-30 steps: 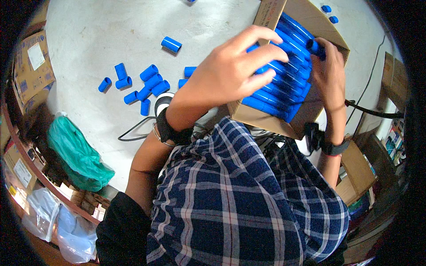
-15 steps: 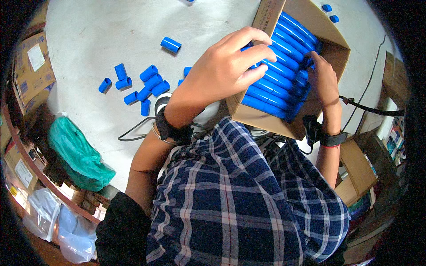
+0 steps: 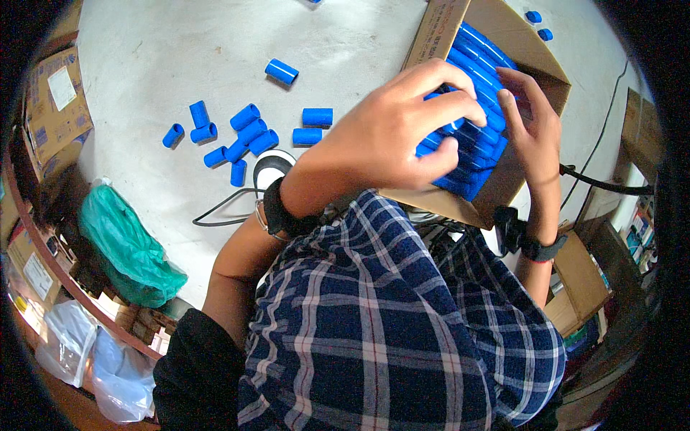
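Blue short plastic tubes (image 3: pixel 480 68) lie in rows inside an open cardboard box (image 3: pixel 440 32) that leans toward me at the upper right. My left hand (image 3: pixel 402 122) curls over the box's left side. Its fingers bend round a blue tube (image 3: pixel 451 128), mostly hidden by the hand. Over the box's right side is my right hand (image 3: pixel 535 133), thumb and fingers parted, with nothing seen between them. The tubes nearest me are partly covered by my left hand.
Several loose blue tubes (image 3: pixel 251 132) lie on the pale floor (image 3: pixel 180 57) to the left, with two small blue pieces (image 3: pixel 533 16) beyond the box. A green plastic bag (image 3: pixel 126 244) and cartons (image 3: pixel 57 108) stand at far left. A black cable (image 3: pixel 604 185) runs right.
My left hand has moved right, further over the box. My right hand has lifted off the tubes and its fingers have spread apart.
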Action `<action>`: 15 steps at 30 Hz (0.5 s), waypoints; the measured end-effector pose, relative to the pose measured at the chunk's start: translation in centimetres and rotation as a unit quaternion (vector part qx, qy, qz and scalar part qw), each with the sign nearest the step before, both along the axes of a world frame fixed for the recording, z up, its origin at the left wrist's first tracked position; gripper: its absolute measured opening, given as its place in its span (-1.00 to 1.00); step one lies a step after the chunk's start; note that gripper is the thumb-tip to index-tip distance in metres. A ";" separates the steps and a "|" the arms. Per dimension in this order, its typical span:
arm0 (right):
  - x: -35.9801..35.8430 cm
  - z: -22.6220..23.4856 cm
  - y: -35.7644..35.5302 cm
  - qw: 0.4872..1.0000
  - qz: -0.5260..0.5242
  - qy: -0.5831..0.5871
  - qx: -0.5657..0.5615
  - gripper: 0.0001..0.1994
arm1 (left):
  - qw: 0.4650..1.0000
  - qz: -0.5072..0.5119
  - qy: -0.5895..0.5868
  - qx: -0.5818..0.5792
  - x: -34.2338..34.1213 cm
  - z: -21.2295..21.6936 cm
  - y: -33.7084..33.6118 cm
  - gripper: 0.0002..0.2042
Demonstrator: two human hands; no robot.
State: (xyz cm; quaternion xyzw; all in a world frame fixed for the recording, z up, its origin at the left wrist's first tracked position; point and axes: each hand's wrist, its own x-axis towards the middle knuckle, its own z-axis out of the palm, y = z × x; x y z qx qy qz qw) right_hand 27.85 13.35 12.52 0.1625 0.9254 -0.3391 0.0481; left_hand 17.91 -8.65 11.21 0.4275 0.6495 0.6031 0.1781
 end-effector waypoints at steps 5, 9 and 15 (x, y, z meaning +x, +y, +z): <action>-0.6 2.6 -3.7 0.951 0.059 0.018 -0.303 -0.51 | 0.994 -0.052 -0.081 0.045 0.8 0.5 0.5 -0.46; -0.8 2.2 -4.2 0.987 0.099 0.010 -0.129 -0.53 | 0.994 -0.067 -0.056 0.072 1.1 0.1 0.7 -0.37; 0.4 0.3 2.2 0.974 0.064 0.010 0.218 -0.59 | 0.999 -0.011 0.028 -0.031 1.6 -0.4 0.0 -0.36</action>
